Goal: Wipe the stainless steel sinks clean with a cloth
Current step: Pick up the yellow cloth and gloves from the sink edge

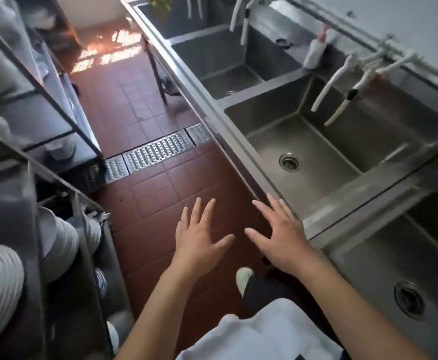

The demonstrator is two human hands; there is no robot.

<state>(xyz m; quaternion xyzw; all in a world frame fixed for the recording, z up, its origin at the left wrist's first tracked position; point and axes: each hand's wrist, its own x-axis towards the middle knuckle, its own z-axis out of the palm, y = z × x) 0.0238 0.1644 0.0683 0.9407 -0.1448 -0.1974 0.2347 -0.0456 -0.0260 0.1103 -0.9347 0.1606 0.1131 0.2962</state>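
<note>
Both hands empty in front of the steel sinks, no cloth in view.

The left hand [197, 242] and right hand [277, 229] hover palm-down, fingers straight and spread, holding nothing, over red floor tiles [145, 105] beside the sink row's front edge [238, 157]. With no cloth to hand, wiping may stall. The brushed steel basins [314, 175] are boxy, with round drains [290, 162]; the dangling white faucet hoses [326, 94] could snag a wiping arm.

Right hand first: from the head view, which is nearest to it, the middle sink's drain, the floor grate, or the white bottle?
From the right hand:
1. Middle sink's drain, just ahead in the basin.
2. Floor grate, ahead on the left.
3. White bottle, far back by the taps.
</note>
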